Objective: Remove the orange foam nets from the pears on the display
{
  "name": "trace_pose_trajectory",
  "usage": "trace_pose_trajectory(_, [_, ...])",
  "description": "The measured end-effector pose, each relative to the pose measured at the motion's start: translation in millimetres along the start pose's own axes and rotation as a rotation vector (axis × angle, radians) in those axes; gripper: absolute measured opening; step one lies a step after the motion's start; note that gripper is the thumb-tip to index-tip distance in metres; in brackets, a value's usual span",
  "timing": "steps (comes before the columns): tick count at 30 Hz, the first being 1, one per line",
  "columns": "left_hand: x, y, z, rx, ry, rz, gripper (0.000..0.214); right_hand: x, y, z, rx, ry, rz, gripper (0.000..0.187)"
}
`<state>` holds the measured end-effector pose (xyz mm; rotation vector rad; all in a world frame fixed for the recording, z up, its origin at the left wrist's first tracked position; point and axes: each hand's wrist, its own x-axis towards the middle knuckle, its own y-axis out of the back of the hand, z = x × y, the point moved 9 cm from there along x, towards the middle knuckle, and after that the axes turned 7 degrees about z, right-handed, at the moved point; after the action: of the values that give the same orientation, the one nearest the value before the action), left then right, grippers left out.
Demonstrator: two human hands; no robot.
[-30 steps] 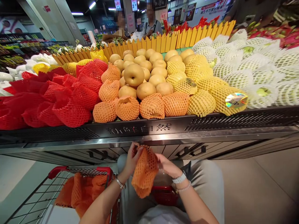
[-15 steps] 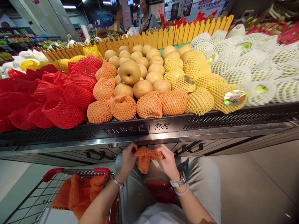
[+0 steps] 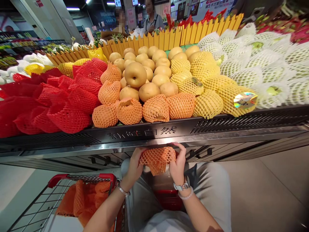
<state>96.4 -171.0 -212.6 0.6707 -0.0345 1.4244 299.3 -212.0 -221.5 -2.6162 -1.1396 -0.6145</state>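
Between my two hands an orange foam fruit net is stretched wide, its lower end hanging down. My left hand grips its left side and my right hand grips its right side, both just below the metal edge of the display. Some of the fingers are hidden behind the net. Just above lie pears, stacked bare in the middle. Along the front edge, several fruits in orange foam nets sit in a row.
Red-netted fruit lies left, yellow-netted fruit and white-netted fruit right. A black display ledge runs across. At lower left a shopping cart holds orange nets. A yellow picket fence and two people stand behind.
The orange net has been spread wider and higher between my hands. My right hand has shifted right and up, with its fingers more extended. The view has moved slightly.
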Motion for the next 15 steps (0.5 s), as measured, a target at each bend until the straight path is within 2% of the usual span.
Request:
trace_pose_trajectory(3, [-4.9, -14.2, 3.6, -0.167, 0.131, -0.116, 0.028, -2.1, -7.0, 10.4, 0.057, -0.109, -0.105, 0.049])
trace_pose_trajectory(4, [-7.8, -20.3, 2.8, -0.239, 0.185, -0.176, 0.031, -3.8, -8.8, 11.7, 0.075, -0.128, -0.137, 0.05])
trace_pose_trajectory(6, [-14.1, -31.4, 1.4, -0.348, 0.27, -0.312, 0.053, -7.0, -11.9, 11.7, 0.11, -0.15, -0.189, 0.05])
trace_pose_trajectory(8, [-17.5, -37.5, 2.3, -0.402, 0.297, -0.423, 0.074, -9.1, -15.7, 11.2, 0.164, -0.184, -0.235, 0.045])
trace_pose_trajectory(9, [-16.9, -37.8, 2.5, -0.415, 0.303, -0.445, 0.073, -10.1, -18.2, 12.2, 0.205, -0.221, -0.258, 0.042])
trace_pose_trajectory(12, [-8.4, -31.9, 0.5, -0.417, 0.323, -0.383, 0.048, -17.1, -28.9, 22.7, 0.388, -0.448, -0.345, 0.026])
trace_pose_trajectory(14, [-4.4, -29.1, -0.9, -0.433, 0.331, -0.332, 0.046, -26.7, -36.6, 30.0, 0.558, -0.651, -0.419, 0.015])
trace_pose_trajectory(15, [-4.0, -28.1, -2.7, -0.478, 0.349, -0.306, 0.046, -32.3, -40.4, 31.0, 0.647, -0.74, -0.471, 0.016])
